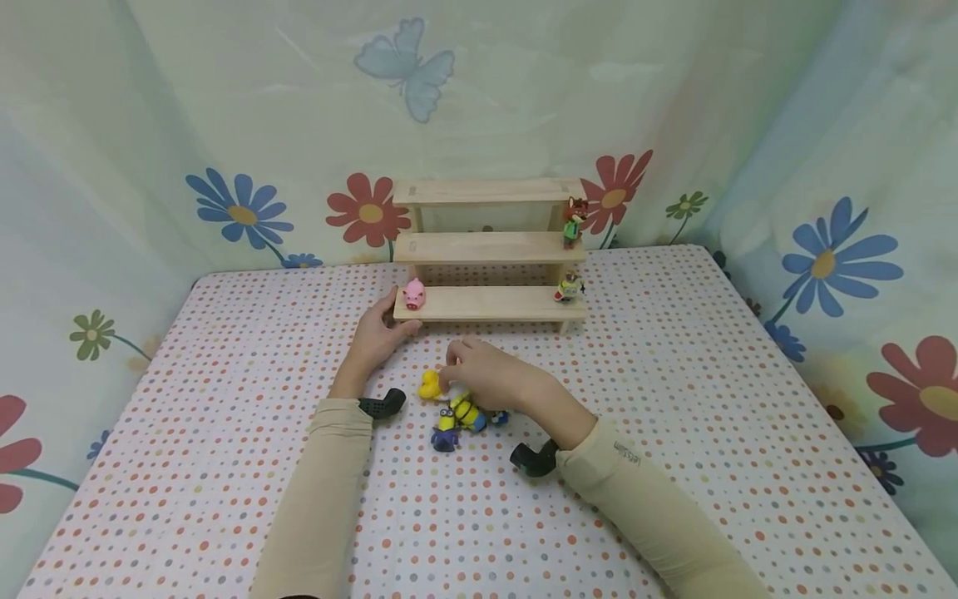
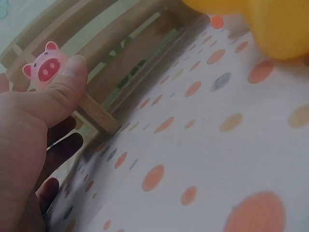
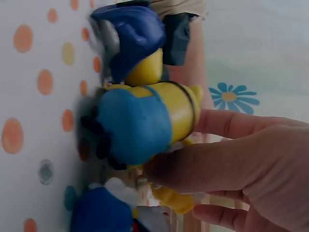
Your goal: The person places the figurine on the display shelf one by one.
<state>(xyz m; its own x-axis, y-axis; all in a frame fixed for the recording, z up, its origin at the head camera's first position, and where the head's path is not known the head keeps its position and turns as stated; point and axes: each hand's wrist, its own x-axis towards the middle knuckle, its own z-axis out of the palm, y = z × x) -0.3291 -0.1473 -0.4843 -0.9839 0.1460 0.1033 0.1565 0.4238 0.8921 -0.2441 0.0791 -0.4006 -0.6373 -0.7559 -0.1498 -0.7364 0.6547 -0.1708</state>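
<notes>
My left hand (image 1: 377, 337) grips the left end of the wooden shelf's lowest step (image 1: 486, 304), beside a pink pig figure (image 1: 414, 294); in the left wrist view the thumb lies close to the pig (image 2: 47, 67). Bent fingers of my right hand (image 1: 490, 374) reach down among small toys, next to a yellow duck (image 1: 430, 385). Below that hand lie a yellow-and-blue figure (image 1: 467, 413) and a purple-clad one (image 1: 445, 433). In the right wrist view the thumb is against or just beside the yellow-and-blue figure (image 3: 140, 123); what the fingertips hold is hidden.
A fox figure (image 1: 574, 223) stands at the middle step's right end, a small yellow figure (image 1: 568, 288) at the lowest step's right end. A blue toy (image 1: 500, 418) lies partly under the right hand. Flowered cloth (image 1: 494, 100) hangs behind the dotted table (image 1: 247, 374).
</notes>
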